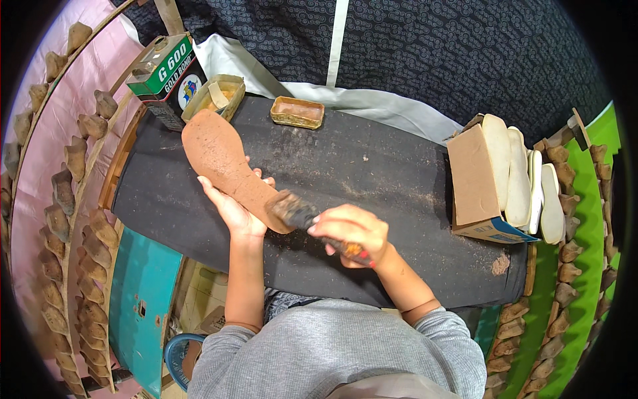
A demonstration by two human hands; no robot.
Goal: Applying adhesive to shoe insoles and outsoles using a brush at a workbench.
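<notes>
A brown shoe sole point(214, 147) lies slantwise above the table, its broad toe end to the upper left and its heel toward me. My left hand point(238, 211) grips it at the narrow middle, with the thumb along the near edge and fingertips showing on the far edge. In my right hand point(355, 234) is a brush point(292, 209), held by its dark handle with the fingers closed round it. The brush's worn bristles touch the heel end of the sole. Motion slightly blurs the brush and the right hand.
Dark cloth with crumbs covers the table point(372, 193). At the back stand a metal can point(158, 76), a yellowish tub point(234, 93) and a small rectangular dish point(297, 113). A cardboard box point(473, 176) with several pale soles point(517, 179) stands right. Racked shoe lasts point(63, 189) flank both sides.
</notes>
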